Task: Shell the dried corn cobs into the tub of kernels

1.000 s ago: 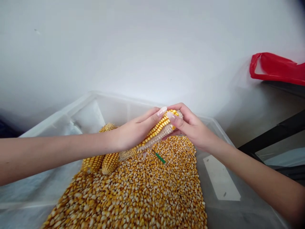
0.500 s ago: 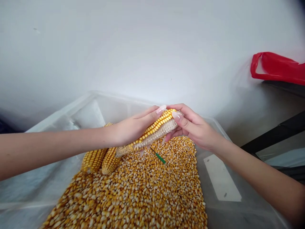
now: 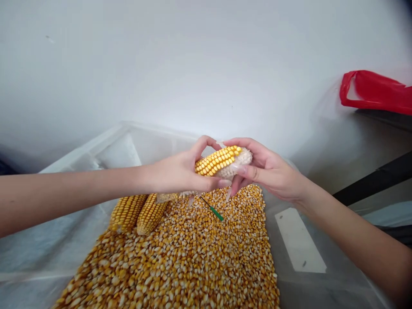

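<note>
Between my hands is a partly stripped corn cob (image 3: 215,162), with yellow kernels along its upper side and bare pale cob below and at its right end. My left hand (image 3: 186,169) wraps round its middle, thumb along the lower side and fingers over the top. My right hand (image 3: 262,167) grips the right end, its thumb on the bare part. The cob's left end shows under my left hand. Below lie loose corn kernels (image 3: 186,257), and on them a thin tool with a green handle (image 3: 216,213).
Two full corn cobs, a left one (image 3: 126,213) and a right one (image 3: 151,214), lie at the pile's left edge. A translucent plastic bin (image 3: 24,253) holds everything. Behind it stands a white wall (image 3: 206,64). A red plastic bag (image 3: 375,91) lies at the right.
My left hand has turned so that its thumb is now along the cob's lower side. The cob has rolled, with more bare surface at its right end.
</note>
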Demonstrator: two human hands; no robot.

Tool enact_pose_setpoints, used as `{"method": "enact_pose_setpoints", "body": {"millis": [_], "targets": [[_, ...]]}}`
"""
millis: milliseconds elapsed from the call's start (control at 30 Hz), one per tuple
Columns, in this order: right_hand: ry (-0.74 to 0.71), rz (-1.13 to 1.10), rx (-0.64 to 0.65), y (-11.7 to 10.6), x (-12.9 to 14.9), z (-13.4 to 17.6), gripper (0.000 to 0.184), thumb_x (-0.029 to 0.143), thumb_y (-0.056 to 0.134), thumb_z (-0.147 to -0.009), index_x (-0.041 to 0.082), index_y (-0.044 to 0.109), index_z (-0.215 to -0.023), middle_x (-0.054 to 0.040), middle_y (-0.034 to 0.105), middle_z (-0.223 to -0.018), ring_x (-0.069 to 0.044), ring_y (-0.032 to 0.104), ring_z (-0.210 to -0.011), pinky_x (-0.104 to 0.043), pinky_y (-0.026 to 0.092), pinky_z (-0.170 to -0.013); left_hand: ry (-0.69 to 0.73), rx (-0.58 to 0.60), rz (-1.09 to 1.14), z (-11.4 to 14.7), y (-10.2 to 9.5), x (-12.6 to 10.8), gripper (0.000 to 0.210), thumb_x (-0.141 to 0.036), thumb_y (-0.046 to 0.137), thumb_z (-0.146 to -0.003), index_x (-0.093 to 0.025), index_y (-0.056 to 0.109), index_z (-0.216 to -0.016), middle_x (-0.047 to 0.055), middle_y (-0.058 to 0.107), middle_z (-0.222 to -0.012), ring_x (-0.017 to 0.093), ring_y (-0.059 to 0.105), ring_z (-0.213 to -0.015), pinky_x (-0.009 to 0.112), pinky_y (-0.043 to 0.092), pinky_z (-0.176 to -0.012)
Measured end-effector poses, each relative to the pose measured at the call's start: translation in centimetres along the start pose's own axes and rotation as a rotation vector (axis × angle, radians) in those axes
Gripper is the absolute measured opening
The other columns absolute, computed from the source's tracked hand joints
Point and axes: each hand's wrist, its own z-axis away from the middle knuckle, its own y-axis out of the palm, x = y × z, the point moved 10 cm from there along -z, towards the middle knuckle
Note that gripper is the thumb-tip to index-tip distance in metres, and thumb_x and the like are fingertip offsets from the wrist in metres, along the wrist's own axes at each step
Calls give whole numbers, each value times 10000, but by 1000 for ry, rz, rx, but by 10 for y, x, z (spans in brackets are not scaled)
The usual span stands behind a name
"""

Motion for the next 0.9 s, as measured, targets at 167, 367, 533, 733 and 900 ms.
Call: {"method": "enact_pose_setpoints", "body": {"millis": [167, 367, 533, 733, 900], "targets": [[29, -7, -84, -6, -6, -2, 436, 452, 527, -804, 225, 454, -1169, -58, 606, -973, -128, 624, -731, -261, 548, -633, -31, -23, 110, -2, 6, 4, 679, -314, 631, -662, -223, 211, -1189, 36, 636, -844, 130, 563, -637, 235, 404, -527], [51, -21, -58, -2, -11, -3, 391, 422, 496, -834, 225, 454, -1169, -58, 611, -991, -118, 634, -693, -283, 558, -647, -86, -36, 42, -1, 2, 14, 571, -296, 617, -635, -199, 339, -1124, 26, 607, -772, 118, 525, -561, 237, 369, -473], [46, -29, -78, -5, -10, -3, 410, 456, 478, -833, 211, 479, -1162, -73, 604, -1028, -149, 632, -806, -275, 557, -667, -25, -69, 27, 1, -1, 6, 554, -286, 606, -630, -199, 354, -1115, 24, 602, -777, 140, 547, -639, 245, 393, -518], [93, -49, -37, -2, -18, -4, 418, 425, 471, -848, 208, 454, -1205, -84, 605, -1037, -150, 631, -822, -294, 553, -704, -38, -31, -35, 4, 1, 10, 552, -331, 583, -666, -198, 344, -1146, 25, 607, -775, 129, 526, -594, 253, 380, -506], [93, -84, -50, -7, -17, -5, 427, 463, 478, -834, 222, 458, -1186, -83, 591, -1084, -167, 615, -893, -315, 547, -739, -78, -70, -157, 1, -7, 15, 518, -389, 570, -679, -174, 414, -1124, 38, 613, -771, 139, 526, -612, 256, 371, -515]]}}
